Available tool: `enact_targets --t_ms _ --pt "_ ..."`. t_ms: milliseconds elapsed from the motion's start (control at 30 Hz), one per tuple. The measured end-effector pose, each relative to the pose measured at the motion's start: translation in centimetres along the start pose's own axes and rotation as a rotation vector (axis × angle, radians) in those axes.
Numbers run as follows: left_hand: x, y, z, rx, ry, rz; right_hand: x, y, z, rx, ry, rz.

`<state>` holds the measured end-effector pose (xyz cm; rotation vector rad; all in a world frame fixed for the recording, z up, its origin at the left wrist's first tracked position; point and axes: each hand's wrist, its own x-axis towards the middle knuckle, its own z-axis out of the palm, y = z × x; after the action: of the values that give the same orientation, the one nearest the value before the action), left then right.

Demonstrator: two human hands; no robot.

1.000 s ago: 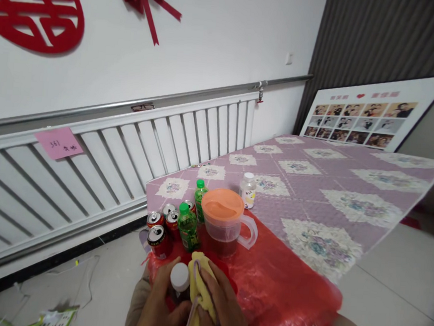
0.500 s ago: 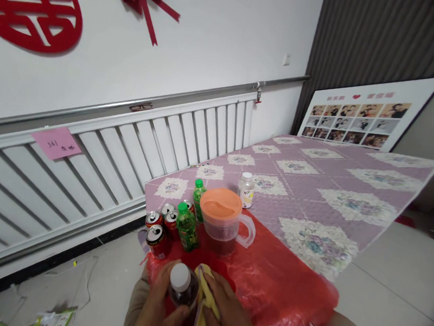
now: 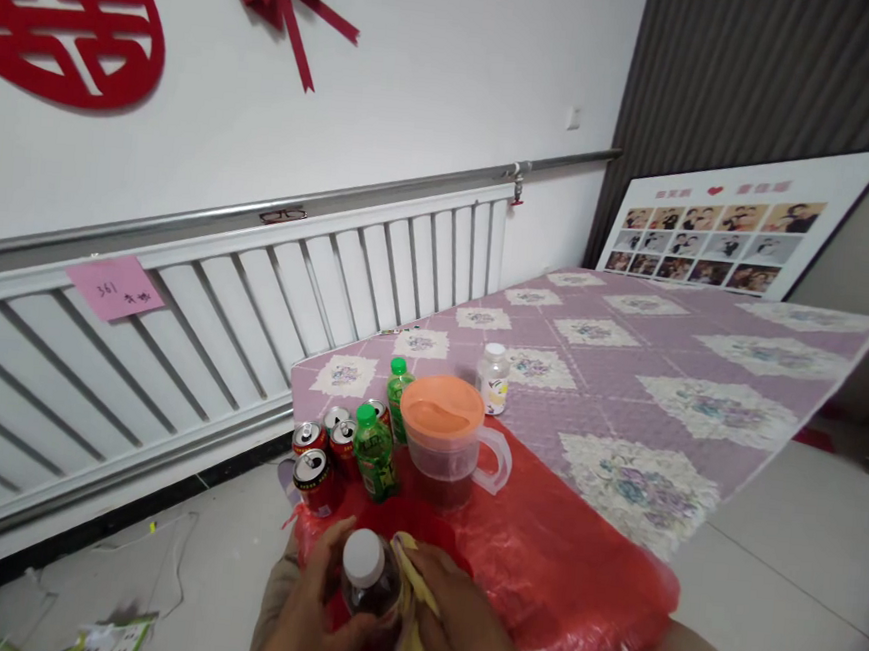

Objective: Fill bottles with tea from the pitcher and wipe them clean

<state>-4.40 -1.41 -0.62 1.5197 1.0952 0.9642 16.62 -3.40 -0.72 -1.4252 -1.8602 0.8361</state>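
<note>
A clear bottle with a white cap [image 3: 364, 559] stands upright low in the view. My left hand [image 3: 311, 607] is wrapped round its left side. My right hand [image 3: 462, 604] presses a folded yellow cloth [image 3: 416, 645] against the bottle's right side. Just beyond the hands stands a clear pitcher with an orange lid [image 3: 442, 416], its handle to the right. To its left are two green bottles, the nearer one [image 3: 377, 456] in front of the farther [image 3: 397, 393]. Several opened drink cans [image 3: 312, 474] cluster at the left. The bottle's lower part is hidden.
A red plastic sheet [image 3: 560, 546] covers the near end of a purple flowered cloth [image 3: 611, 380]. A white-capped jar [image 3: 493, 378] stands behind the pitcher. Along the wall at left runs a white radiator [image 3: 256, 301]. A framed photo board [image 3: 743, 224] leans at the far right.
The bottle in my left hand has shifted slightly right and down. My right hand and the yellow cloth have moved slightly along its side. The other things stay put.
</note>
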Motion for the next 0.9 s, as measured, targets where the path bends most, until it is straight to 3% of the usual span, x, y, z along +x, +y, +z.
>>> enact_targets --t_ms 100,233,367,467,600,900 --pt "0.0 0.3 0.0 -0.03 -0.072 -0.009 -0.3 0.1 -0.1 -0.007 0.006 -0.001" --pt "0.1 0.3 0.0 -0.015 -0.069 0.002 -0.4 -1.0 -0.9 0.051 0.097 -0.102" --pt "0.1 0.0 0.0 -0.032 -0.081 0.007 0.2 -2.3 -1.5 0.101 0.105 -0.165" --pt "0.1 -0.1 0.0 -0.026 -0.055 0.017 0.8 -2.8 -1.7 0.198 0.103 -0.087" --pt "0.1 0.2 0.1 -0.013 -0.055 0.009 1.3 -2.3 -1.8 0.271 0.009 0.02" --pt "0.1 0.3 0.3 0.011 0.003 0.018 -0.4 -1.9 -1.2 0.102 -0.038 0.098"
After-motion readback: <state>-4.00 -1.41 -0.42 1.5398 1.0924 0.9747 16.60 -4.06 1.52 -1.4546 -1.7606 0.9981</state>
